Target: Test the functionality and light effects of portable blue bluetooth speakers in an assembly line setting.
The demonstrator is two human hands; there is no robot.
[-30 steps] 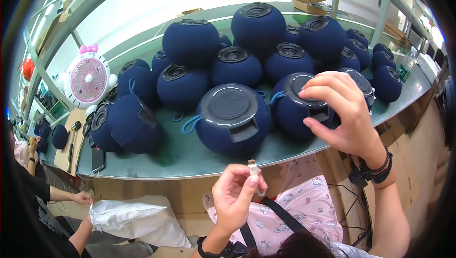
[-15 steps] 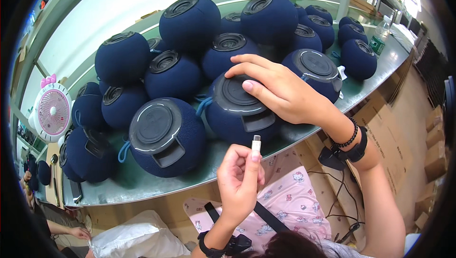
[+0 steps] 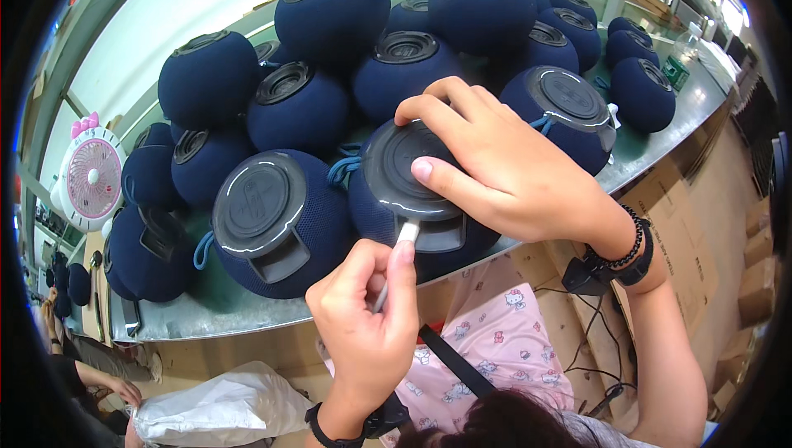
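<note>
My left hand (image 3: 370, 312) pinches a white cable plug (image 3: 408, 232) between thumb and fingers, with a bit of white cable below it. The plug's tip is at the edge of the grey recess in a round navy-blue speaker (image 3: 386, 169); whether it is inserted is hidden. Across the speaker's glossy black base rests my right hand (image 3: 516, 172), fingers spread, thumb on the disc. A blue cord loop (image 3: 342, 169) hangs at this speaker's left side. Just left stands a similar speaker (image 3: 276, 225), its black base tilted up.
Several more navy speakers (image 3: 330, 23) are crowded and stacked behind on the metal-edged table (image 3: 247, 320). A pink-and-white fan (image 3: 92, 176) stands at left, a clear bottle (image 3: 681, 60) at far right. Another person's hand (image 3: 125, 390) is near a white bag (image 3: 219, 407) at lower left.
My left hand has moved left and brought the plug up against the speaker's recess. My right hand stays on the speaker's base. The view has shifted slightly.
</note>
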